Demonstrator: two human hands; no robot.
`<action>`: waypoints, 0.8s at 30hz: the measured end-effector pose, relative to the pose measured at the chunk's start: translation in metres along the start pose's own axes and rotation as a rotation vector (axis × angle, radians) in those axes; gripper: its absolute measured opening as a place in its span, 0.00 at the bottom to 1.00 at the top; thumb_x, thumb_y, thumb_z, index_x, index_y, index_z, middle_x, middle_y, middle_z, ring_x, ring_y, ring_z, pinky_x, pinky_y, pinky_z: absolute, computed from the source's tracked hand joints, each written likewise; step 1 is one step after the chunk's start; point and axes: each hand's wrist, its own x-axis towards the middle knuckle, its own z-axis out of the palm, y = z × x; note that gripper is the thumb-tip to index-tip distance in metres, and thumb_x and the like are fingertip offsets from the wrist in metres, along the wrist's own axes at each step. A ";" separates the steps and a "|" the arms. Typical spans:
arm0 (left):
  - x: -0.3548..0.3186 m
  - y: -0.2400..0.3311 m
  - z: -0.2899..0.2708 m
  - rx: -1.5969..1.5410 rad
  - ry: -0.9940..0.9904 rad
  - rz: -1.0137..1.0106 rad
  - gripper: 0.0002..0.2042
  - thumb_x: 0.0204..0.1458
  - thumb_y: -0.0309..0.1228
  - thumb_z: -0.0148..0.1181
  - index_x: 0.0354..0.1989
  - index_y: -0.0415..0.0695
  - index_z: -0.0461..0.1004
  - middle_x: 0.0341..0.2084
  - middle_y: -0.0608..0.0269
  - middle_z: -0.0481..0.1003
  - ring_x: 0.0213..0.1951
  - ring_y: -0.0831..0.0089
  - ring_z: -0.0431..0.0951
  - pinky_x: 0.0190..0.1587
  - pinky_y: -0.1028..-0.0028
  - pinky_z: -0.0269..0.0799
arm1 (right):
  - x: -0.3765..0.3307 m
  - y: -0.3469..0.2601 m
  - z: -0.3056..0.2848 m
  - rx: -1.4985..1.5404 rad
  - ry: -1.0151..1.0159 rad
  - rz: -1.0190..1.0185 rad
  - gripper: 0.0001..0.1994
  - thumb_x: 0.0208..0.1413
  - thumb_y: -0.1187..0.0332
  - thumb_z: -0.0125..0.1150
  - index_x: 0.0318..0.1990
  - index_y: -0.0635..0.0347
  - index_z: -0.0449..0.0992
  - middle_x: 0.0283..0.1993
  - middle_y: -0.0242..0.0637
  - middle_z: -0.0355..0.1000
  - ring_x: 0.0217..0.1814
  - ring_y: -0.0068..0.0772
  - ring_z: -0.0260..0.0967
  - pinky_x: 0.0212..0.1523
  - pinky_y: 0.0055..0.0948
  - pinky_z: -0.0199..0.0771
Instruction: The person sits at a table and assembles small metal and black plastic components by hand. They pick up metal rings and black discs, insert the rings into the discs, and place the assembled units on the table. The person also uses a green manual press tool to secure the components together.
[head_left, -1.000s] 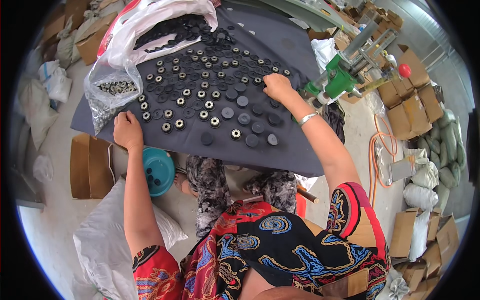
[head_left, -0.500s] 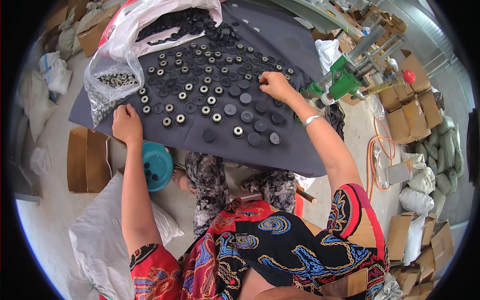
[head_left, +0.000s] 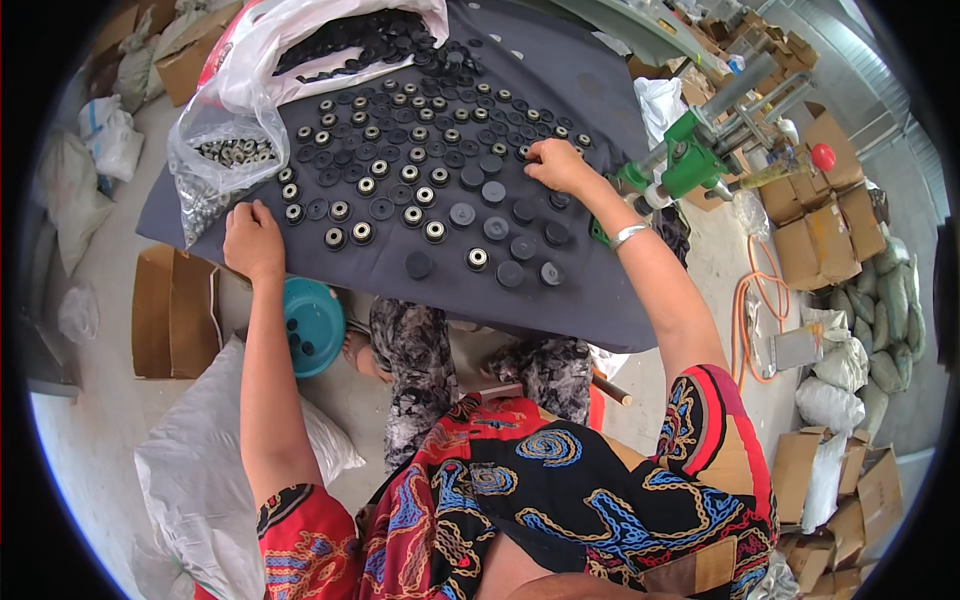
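My left hand [head_left: 253,240] rests at the left edge of the cloth-covered table, its fingers curled together; whatever they hold, if anything, is hidden. Close beyond it lies a clear plastic bag [head_left: 205,180] filled with small metal bearings [head_left: 238,151]. On the right side of the table, my right hand [head_left: 557,165] is bent down with fingertips pressed together among the round pieces, beside a black cap with a metal bearing in it [head_left: 524,152]. What its fingers pinch cannot be made out. Many black caps [head_left: 462,215] are spread around, several with shiny bearings seated in them [head_left: 434,231].
A white sack [head_left: 300,90] spills black caps at the table's far left. A green hand press [head_left: 690,155] with a red knob stands to the right. Below the table are a teal basin [head_left: 312,330], an open cardboard box [head_left: 170,310] and a white sack [head_left: 205,450].
My right hand has shifted slightly to the right and stays bent over the same area. The left hand has barely moved, a little lower on the table edge. The pieces look unchanged.
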 end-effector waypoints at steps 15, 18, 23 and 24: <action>0.001 0.001 0.005 -0.010 -0.010 -0.005 0.10 0.54 0.40 0.52 0.26 0.49 0.71 0.27 0.66 0.74 0.27 0.57 0.76 0.26 0.60 0.69 | -0.012 -0.020 -0.008 -0.111 -0.005 0.056 0.16 0.41 0.67 0.67 0.39 0.65 0.76 0.40 0.51 0.74 0.45 0.48 0.72 0.46 0.41 0.72; 0.000 -0.004 0.001 0.007 -0.018 -0.003 0.10 0.54 0.40 0.52 0.26 0.49 0.71 0.28 0.65 0.74 0.27 0.57 0.76 0.27 0.59 0.69 | -0.030 -0.070 -0.022 0.109 -0.108 -0.102 0.17 0.39 0.66 0.66 0.39 0.63 0.77 0.40 0.49 0.73 0.44 0.47 0.72 0.45 0.39 0.71; -0.001 -0.007 0.001 0.020 -0.021 -0.023 0.11 0.54 0.41 0.52 0.27 0.49 0.72 0.28 0.65 0.74 0.28 0.57 0.76 0.27 0.59 0.70 | -0.081 -0.136 -0.020 0.055 -0.320 -0.366 0.17 0.42 0.68 0.66 0.41 0.61 0.74 0.36 0.42 0.68 0.41 0.45 0.69 0.41 0.37 0.69; 0.000 -0.006 0.002 0.021 -0.020 -0.023 0.11 0.54 0.41 0.52 0.27 0.49 0.72 0.28 0.65 0.74 0.28 0.56 0.76 0.27 0.59 0.70 | -0.083 -0.139 -0.019 0.013 -0.318 -0.360 0.16 0.42 0.68 0.66 0.41 0.61 0.74 0.37 0.42 0.68 0.41 0.45 0.69 0.41 0.38 0.69</action>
